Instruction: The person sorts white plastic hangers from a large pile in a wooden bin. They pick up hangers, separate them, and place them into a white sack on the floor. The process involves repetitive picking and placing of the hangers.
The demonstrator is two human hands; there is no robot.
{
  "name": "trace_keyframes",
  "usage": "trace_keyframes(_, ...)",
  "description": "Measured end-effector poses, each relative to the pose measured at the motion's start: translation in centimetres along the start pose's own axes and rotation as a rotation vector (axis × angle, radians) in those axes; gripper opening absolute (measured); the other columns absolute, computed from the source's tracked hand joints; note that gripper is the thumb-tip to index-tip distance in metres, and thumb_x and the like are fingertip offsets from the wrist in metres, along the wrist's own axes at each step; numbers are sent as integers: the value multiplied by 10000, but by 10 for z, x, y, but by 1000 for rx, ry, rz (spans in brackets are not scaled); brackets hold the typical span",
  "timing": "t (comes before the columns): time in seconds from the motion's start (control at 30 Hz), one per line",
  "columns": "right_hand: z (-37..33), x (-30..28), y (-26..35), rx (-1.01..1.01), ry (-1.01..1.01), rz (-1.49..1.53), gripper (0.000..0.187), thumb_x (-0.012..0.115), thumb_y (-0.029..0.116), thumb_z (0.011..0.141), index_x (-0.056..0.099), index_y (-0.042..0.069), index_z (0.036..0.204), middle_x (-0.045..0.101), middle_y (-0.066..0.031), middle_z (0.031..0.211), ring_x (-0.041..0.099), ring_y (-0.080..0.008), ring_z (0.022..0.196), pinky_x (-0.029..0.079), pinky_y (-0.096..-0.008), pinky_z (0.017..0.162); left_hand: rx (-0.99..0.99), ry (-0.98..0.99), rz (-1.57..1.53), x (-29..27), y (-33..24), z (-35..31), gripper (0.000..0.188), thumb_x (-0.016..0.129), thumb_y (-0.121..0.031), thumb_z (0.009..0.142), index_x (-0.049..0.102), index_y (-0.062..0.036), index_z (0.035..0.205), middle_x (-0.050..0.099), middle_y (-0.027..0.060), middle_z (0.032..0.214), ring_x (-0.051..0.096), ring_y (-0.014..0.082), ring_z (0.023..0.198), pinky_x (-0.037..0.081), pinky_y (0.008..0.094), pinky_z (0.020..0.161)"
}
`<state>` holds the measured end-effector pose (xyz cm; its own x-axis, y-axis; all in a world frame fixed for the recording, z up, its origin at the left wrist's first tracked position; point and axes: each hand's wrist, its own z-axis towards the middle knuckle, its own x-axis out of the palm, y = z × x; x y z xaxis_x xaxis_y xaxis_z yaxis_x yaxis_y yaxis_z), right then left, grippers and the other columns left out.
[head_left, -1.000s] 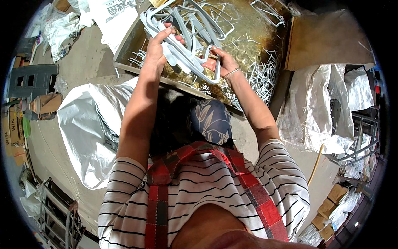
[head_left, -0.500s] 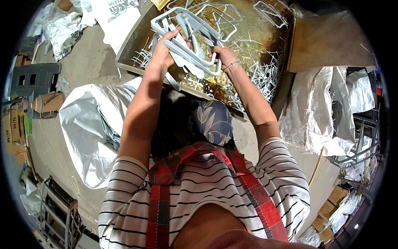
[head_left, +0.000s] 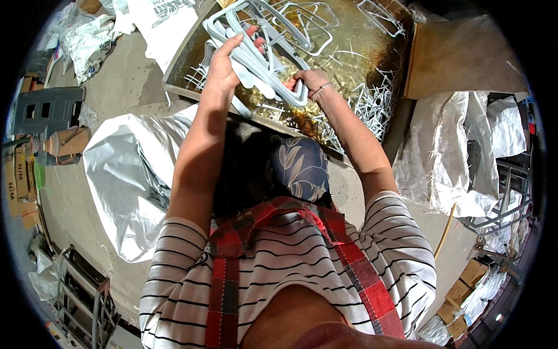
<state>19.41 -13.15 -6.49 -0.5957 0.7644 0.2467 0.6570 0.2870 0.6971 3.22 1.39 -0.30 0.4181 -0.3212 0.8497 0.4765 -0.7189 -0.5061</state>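
Several light grey plastic frames (head_left: pixel 264 61), rounded and roughly rectangular, are bunched together in both my hands over a wide metal tray (head_left: pixel 185 55). My left hand (head_left: pixel 224 64) is closed round the left side of the bunch, its thumb on top and fingertips showing through the openings. At the near right corner, my right hand (head_left: pixel 312 81) grips the same frames, its fingers partly hidden by them. More loose frames (head_left: pixel 317 43) lie at the far side of the tray. Thin white plastic scraps (head_left: pixel 372 110) are heaped along its right and near sides.
A large white sack (head_left: pixel 113 180) with grey pieces in its mouth lies left of my legs. Right of the tray are a brown board (head_left: pixel 465 58) and a pale sack (head_left: pixel 433 151). A dark grey plastic stool (head_left: pixel 49 110) stands at the far left.
The bunch of frames has moved slightly left and its pieces lie closer together. My left hand has shifted a little left with it. My right hand now sits lower on the near corner.
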Motion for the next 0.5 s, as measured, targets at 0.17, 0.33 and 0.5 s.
trace_keyframes(0.17, 60, -175, -2, -296, -466, -1179, 246, 506, 4, 720, 520, -87, 949, 620, -219, 773, 634, -352, 726, 514, -407, 622, 213, -211, -142, -34, -23, 22, 169, 575, -165, 850, 516, -14, 900, 553, 94, 797, 554, 210, 755, 491, 374, 747)
trace_keyframes(0.33, -15, -178, 67, -932, -525, -1348, 284, 495, -5, 731, 463, 19, 1012, 572, -271, 854, 567, -414, 813, 445, -461, 685, 275, -237, 302, -25, -22, 10, 187, 620, -88, 808, 529, 35, 916, 579, 113, 805, 592, 238, 718, 516, 380, 697)
trace_keyframes(0.5, -61, -54, 125, -1237, -136, -1611, 315, 517, 22, 812, 443, 131, 1098, 577, -174, 920, 570, -403, 780, 478, -436, 657, 123, -96, 724, 7, 6, -2, 293, 621, 10, 733, 588, 67, 1018, 637, 113, 903, 620, 202, 779, 507, 318, 719)
